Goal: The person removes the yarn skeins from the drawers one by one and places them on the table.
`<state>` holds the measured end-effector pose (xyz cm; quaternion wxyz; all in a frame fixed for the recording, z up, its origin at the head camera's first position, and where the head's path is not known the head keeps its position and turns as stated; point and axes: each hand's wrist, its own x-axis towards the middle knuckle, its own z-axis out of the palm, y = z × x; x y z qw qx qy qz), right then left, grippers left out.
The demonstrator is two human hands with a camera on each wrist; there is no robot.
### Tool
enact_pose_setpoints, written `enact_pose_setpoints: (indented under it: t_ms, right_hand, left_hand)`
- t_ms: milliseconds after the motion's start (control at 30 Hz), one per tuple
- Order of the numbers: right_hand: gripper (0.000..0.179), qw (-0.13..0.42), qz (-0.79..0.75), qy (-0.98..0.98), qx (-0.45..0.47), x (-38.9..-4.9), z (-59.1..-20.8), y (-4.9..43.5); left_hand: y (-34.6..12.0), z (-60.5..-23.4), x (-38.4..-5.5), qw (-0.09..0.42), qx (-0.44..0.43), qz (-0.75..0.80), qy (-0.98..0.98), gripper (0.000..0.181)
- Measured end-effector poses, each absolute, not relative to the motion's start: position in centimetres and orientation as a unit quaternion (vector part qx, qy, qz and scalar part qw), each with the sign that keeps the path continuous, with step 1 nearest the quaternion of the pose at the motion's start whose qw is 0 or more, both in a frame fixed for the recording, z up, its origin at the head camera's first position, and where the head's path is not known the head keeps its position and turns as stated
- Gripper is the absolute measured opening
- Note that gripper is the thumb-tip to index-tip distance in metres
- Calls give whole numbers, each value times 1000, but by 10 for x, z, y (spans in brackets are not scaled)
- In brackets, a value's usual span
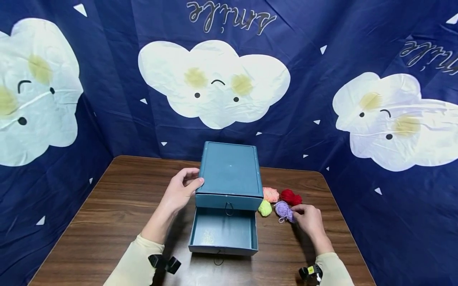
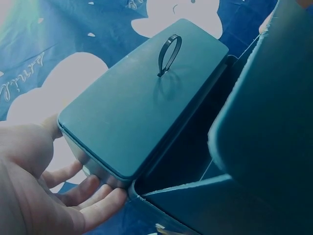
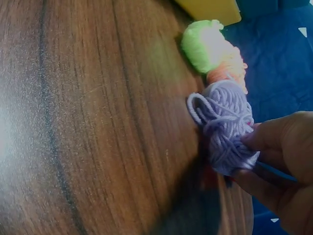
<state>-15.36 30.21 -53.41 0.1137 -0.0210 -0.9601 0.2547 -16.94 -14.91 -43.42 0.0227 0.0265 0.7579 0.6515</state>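
Observation:
A blue-green two-drawer box (image 1: 230,169) stands on the table, its lower drawer (image 1: 223,230) pulled out and its upper drawer (image 2: 142,103) closed. My left hand (image 1: 182,188) rests against the box's left side, thumb at the top edge and fingers touching the side wall. To the right of the box, my right hand (image 1: 309,220) pinches a purple yarn ball (image 3: 230,127) between thumb and fingers. Beside that ball lie a yellow-green yarn ball (image 1: 265,208), a peach yarn ball (image 1: 270,194) and a red yarn ball (image 1: 290,196).
Each drawer front has a thin black loop pull, such as the upper loop (image 2: 168,54). The wooden table (image 1: 136,198) meets a dark blue cloth backdrop (image 1: 118,119) with white clouds at its back and sides.

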Motion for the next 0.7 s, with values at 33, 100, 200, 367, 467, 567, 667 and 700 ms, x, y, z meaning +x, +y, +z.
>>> enact_pose_setpoints:
  t_ms: [33, 100, 200, 367, 467, 567, 667, 700]
  right_hand:
    - [11, 113, 253, -961, -23, -154, -535, 303]
    - [11, 112, 250, -961, -26, -154, -537, 304]
    - [11, 113, 248, -962, -28, -155, -540, 305]
    - [13, 115, 249, -961, -30, -156, -542, 307]
    - [14, 122, 247, -961, -25, -156, -541, 308]
    - [16, 122, 248, -961, -24, -157, -539, 308]
    - [17, 118, 251, -960, -28, -156, -537, 308]
    - [17, 118, 252, -960, -29, -155, -537, 309]
  left_hand:
    - [-149, -434, -170, 22, 27, 651, 758, 46]
    - [-149, -435, -170, 21, 26, 650, 759, 46]
    - [-148, -434, -170, 20, 26, 651, 759, 46]
    - [-148, -434, -170, 21, 25, 654, 756, 46]
    - [-148, -434, -170, 22, 24, 656, 754, 46]
    - [-148, -434, -170, 22, 23, 656, 754, 46]
    - [-148, -434, -170, 23, 22, 656, 754, 46]
    - [-148, -434, -170, 23, 22, 656, 754, 46]
